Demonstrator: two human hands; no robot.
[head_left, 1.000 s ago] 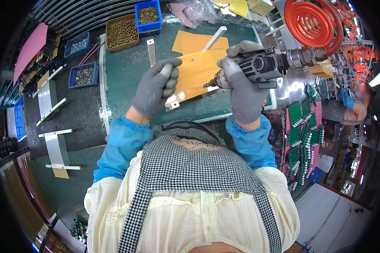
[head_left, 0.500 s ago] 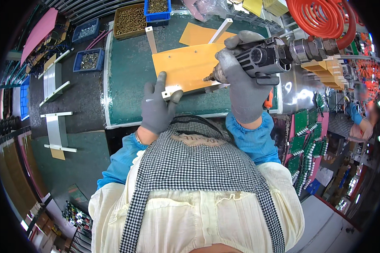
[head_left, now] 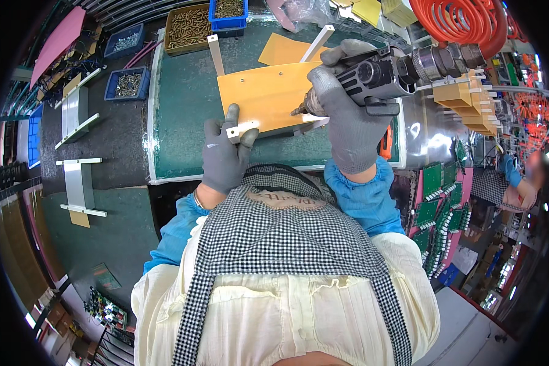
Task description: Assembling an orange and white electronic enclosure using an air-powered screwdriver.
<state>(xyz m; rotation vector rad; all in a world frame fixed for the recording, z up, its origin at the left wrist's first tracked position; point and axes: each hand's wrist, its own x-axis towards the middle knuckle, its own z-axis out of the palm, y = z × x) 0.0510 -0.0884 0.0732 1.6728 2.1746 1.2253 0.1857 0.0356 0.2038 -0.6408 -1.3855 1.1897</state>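
Note:
My left hand (head_left: pixel 224 152), in a grey glove, pinches the near left corner of an orange-yellow panel (head_left: pixel 262 94), fingers and thumb about the end of a white bar (head_left: pixel 245 128). Two more white bar ends (head_left: pixel 215 53) stick out past the panel's far edge. My right hand (head_left: pixel 355 128), gloved too, is wrapped round a black and grey air screwdriver (head_left: pixel 372 78). Its bit points left at the panel's near right part; whether it touches a screw I cannot make out. A second orange-yellow sheet (head_left: pixel 290 49) lies behind the panel.
Beyond the green mat (head_left: pixel 183 122) stand a box of brass-coloured screws (head_left: pixel 189 30) and a blue bin (head_left: pixel 229 9). Blue trays (head_left: pixel 128 84) of small metal parts and finished-looking frames (head_left: pixel 79 186) lie left. A red coiled hose (head_left: pixel 457 27) hangs right, near green circuit boards (head_left: pixel 433 180).
The panel and the white bar under my left fingers have shifted slightly left. The air screwdriver has moved a little left with my right hand. Both grips stay.

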